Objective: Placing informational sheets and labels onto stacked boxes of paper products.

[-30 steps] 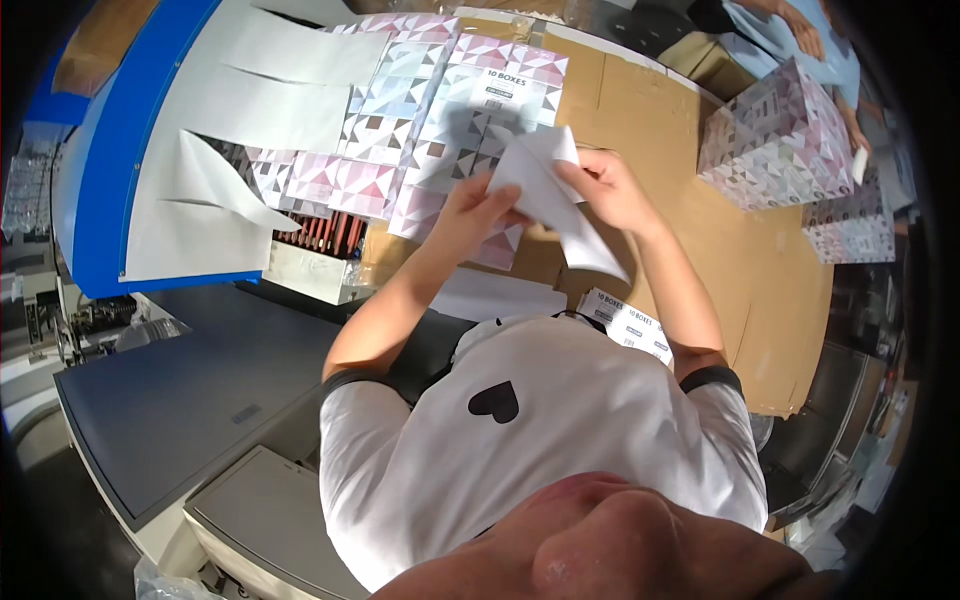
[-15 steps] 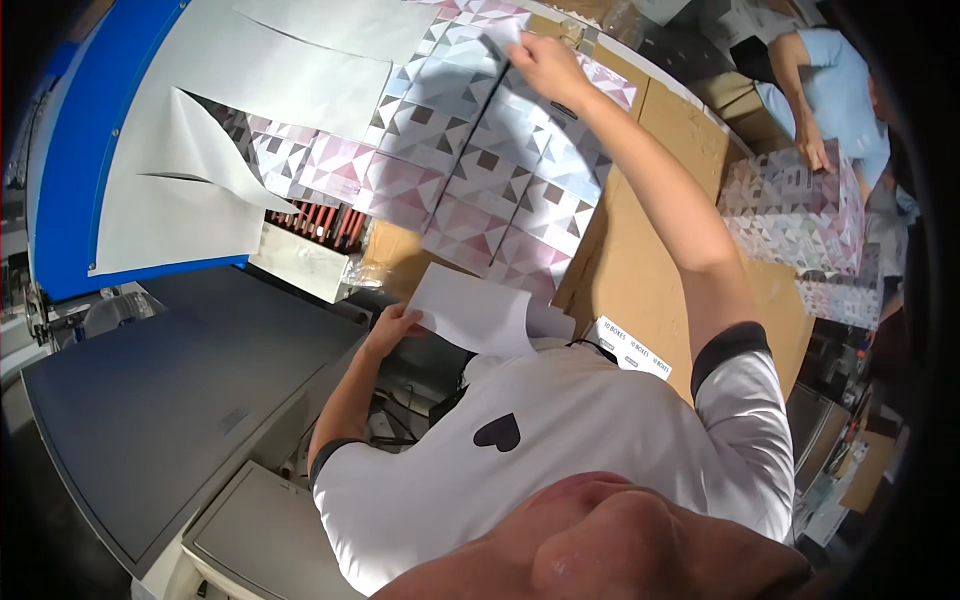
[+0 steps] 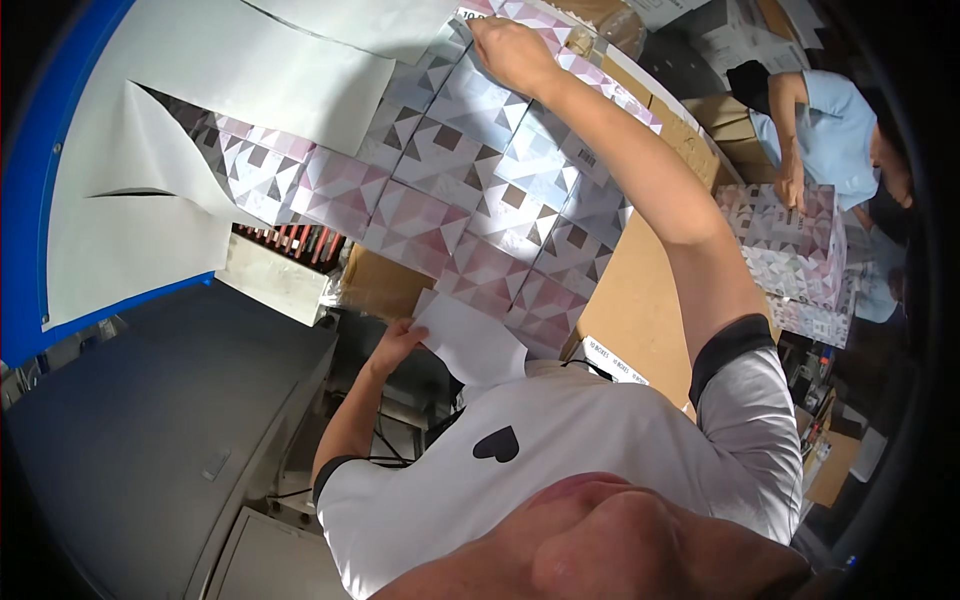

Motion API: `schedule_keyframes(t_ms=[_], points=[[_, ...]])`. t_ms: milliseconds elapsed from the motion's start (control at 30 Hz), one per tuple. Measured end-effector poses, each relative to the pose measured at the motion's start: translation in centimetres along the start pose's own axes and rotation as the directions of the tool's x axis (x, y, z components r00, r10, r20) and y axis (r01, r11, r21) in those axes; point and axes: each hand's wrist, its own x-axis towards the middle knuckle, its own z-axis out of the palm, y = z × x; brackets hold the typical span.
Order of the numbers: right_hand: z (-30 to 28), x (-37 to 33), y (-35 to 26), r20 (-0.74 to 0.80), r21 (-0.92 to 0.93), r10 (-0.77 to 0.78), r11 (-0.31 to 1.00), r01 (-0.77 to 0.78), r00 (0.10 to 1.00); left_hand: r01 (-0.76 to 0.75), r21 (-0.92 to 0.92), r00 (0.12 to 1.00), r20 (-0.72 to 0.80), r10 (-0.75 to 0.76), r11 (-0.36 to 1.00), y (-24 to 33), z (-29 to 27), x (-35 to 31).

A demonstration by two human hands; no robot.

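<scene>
At the lower middle, my left hand [image 3: 398, 345] is closed on the edge of a white sheet [image 3: 472, 342], pinching it between thumb and fingers. The sheet curves in front of my shirt. My right arm reaches far across patterned boxes [image 3: 435, 160], laid side by side in pink, grey and white triangles. At their far edge my right hand [image 3: 512, 55] has its fingers bent together on a small white label [image 3: 470, 14] with dark print. The fingertips partly cover that label, and whether it is stuck down cannot be seen.
Left of the boxes hangs a slit white sheet on a blue frame [image 3: 60, 200]. Below it stand a white tray [image 3: 270, 270] of reddish sticks and a dark cabinet [image 3: 170, 400]. Brown cardboard [image 3: 640, 290] lies under the boxes. At right, another person touches a patterned carton [image 3: 790, 230].
My right hand has moved left and farther away, bringing the label to the boxes' far edge. The boxes appear turned and shifted. My left hand still holds the sheet, now slightly lower.
</scene>
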Motion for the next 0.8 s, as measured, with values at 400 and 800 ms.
schedule_keyframes(t_ms=[400, 800], points=[[3.9, -1.5, -4.1, -0.116, 0.112, -0.167, 0.977, 0.180, 0.979, 0.099, 0.034, 0.993, -0.071, -0.096, 0.995, -0.2, -5.1, 0.1], [5.0, -3.1, 4.6, -0.056, -0.357, 0.394, 0.850, -0.387, 0.917, 0.055, 0.162, 0.978, -0.206, -0.021, 0.985, 0.7, -7.0, 2.2]])
